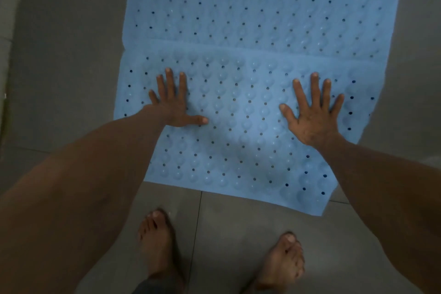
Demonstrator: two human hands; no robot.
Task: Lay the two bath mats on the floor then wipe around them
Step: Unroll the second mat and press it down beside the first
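Note:
Two light blue rubber bath mats with small holes and round bumps lie on the grey tile floor. The near mat (238, 141) overlaps the near edge of the far mat (262, 2), and the seam runs across the middle of the view. My left hand (173, 102) presses flat on the near mat's left side with fingers spread. My right hand (312, 112) presses flat on its right side, fingers also spread. Neither hand holds anything.
Grey floor tiles (66, 55) surround the mats on the left, right and near side. My bare feet (157, 246) stand on the tiles just below the near mat's edge. A pale wall edge or threshold (6, 31) runs along the far left.

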